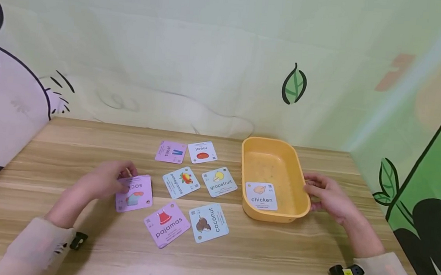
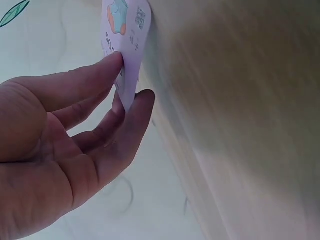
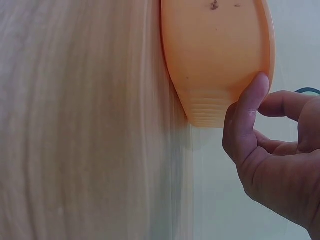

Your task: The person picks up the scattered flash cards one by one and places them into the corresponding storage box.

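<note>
My left hand (image 1: 104, 180) pinches a purple socks card (image 1: 136, 197) between thumb and fingers at its edge. In the left wrist view the socks card (image 2: 125, 45) stands tilted, with the thumb against its printed face. To the right, my right hand (image 1: 330, 198) holds the rim of a yellow plastic basket (image 1: 266, 216) at its right side. The right wrist view shows the fingertips (image 3: 257, 87) on the basket's outer wall near the rim. A white chicken card (image 1: 261, 200) leans inside the basket's near end.
Face up between the hands lie cards: jeans (image 1: 165, 152), meat (image 1: 208, 148), pomegranate (image 1: 175, 189), grapefruit (image 1: 222, 189), pajamas (image 1: 163, 234) and coconut (image 1: 208, 236). A wall covering with cartoon prints (image 1: 152, 63) rises behind the wooden table (image 1: 194, 269).
</note>
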{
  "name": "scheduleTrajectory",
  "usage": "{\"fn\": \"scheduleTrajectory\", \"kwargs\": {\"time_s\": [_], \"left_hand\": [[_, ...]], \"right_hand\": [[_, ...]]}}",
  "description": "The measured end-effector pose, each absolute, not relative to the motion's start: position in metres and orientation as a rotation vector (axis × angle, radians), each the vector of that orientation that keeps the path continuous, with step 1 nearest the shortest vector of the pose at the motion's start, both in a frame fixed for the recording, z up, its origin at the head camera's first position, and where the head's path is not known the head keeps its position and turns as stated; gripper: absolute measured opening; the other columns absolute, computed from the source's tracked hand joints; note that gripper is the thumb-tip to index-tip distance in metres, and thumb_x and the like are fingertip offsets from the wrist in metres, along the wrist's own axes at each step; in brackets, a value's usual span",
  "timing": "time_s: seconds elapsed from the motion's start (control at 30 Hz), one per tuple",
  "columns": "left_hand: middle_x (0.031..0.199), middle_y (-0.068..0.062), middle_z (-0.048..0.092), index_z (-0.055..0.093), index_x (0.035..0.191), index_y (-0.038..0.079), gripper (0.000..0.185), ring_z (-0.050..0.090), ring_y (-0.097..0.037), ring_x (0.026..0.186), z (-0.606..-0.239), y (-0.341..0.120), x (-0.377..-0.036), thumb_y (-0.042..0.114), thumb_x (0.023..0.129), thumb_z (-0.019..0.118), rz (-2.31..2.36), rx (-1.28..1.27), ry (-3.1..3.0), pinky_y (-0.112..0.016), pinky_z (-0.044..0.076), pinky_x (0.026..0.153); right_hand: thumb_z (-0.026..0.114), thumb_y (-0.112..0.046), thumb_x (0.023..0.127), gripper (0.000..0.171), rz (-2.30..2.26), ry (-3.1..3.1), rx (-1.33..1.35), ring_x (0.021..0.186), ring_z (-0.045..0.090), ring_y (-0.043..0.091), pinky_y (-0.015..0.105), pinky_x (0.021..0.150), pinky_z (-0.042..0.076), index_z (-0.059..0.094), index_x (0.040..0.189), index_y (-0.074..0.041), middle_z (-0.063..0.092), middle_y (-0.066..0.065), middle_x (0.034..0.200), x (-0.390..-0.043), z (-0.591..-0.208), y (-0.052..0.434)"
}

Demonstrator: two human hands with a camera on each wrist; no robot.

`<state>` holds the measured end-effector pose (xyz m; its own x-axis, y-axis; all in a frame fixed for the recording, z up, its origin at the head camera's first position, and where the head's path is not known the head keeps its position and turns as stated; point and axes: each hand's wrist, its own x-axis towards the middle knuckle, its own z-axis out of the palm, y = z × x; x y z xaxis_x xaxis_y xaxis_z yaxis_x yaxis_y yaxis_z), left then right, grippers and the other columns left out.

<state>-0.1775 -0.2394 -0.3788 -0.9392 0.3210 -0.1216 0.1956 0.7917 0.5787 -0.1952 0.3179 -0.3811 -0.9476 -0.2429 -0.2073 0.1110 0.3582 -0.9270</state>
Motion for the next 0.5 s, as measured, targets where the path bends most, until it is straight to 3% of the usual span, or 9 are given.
{"fn": "scheduleTrajectory", "kwargs": {"time_s": [0.5], "left_hand": [[0.096,-0.019,0.061,0.063,0.109,-0.007,0.026,0.061,-0.030,0.085,-0.379,-0.251,-0.179,-0.016,0.085,0.066,1.083,0.358,2.725,-0.037,0.059,0.063]], "right_hand": [[0.050,-0.013,0.108,0.057,-1.630,2.304,-0.117,0.094,0.066,0.020,0.036,0.069,0.061,0.026,0.152,0.014,0.046,0.034,0.135,-0.195,-0.382,0.318]]}}
